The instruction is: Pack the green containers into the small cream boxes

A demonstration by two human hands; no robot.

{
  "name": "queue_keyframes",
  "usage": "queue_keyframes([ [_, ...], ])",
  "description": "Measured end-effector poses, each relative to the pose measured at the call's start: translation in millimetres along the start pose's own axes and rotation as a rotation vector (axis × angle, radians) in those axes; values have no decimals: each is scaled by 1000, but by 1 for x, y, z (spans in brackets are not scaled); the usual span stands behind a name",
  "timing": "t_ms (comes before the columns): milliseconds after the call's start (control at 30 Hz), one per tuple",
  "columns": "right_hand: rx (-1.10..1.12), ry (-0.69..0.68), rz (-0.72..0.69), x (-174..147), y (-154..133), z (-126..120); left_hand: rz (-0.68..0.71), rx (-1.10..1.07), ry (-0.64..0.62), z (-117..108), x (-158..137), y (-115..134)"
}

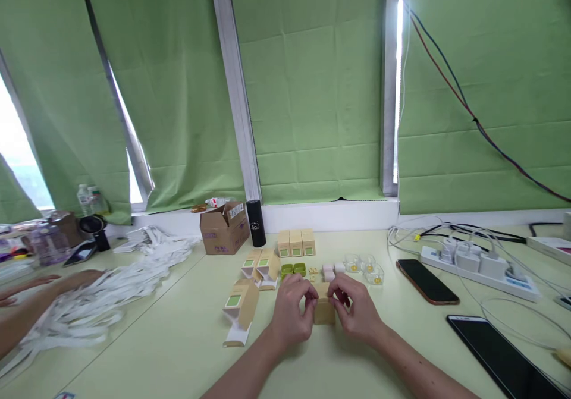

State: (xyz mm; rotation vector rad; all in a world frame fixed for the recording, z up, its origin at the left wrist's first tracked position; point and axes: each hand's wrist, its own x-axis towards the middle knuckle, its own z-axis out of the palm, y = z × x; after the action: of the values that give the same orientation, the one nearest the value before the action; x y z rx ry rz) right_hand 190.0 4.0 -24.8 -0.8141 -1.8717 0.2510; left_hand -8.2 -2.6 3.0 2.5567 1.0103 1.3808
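Observation:
My left hand (292,307) and my right hand (357,308) pinch the two sides of a small tan cardboard box (325,312) at its upper part. Fingers hide some of its edges. Just beyond it are two green square containers (293,269), small yellow pieces (313,275), pale pink and white blocks (329,271) and several clear cups (373,275) with yellow spots. To the left, a tan box with its flap open (241,307) lies in front of two more open-flapped boxes (266,263). Three closed boxes (295,243) stand in a row farther back.
A brown carton (224,232) and a black cylinder (256,223) stand near the wall. White straps (107,292) cover the left side, beside another person's arm (42,304). On the right lie a phone (427,281), a tablet (508,354), and a power strip (517,286) with cables.

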Motion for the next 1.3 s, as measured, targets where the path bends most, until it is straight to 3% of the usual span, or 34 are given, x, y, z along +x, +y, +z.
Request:
queue_keyframes([
  [533,-44,-69,0,-2,4,-2,-17,17,-32,0,-1,-1],
  [633,-29,-98,22,0,3,-5,-97,1,-30,2,0,-4],
  [867,9,-220,157,3,7,-17,-495,45,-30,12,3,-19],
  [967,-67,-227,186,4,15,-17,-533,82,-62,12,4,-19],
  [1133,-191,-123,301,5,28,-12,-530,117,-84,10,6,-13],
  [1300,-28,-104,233,5,26,-17,-574,97,-40,11,5,-18],
])
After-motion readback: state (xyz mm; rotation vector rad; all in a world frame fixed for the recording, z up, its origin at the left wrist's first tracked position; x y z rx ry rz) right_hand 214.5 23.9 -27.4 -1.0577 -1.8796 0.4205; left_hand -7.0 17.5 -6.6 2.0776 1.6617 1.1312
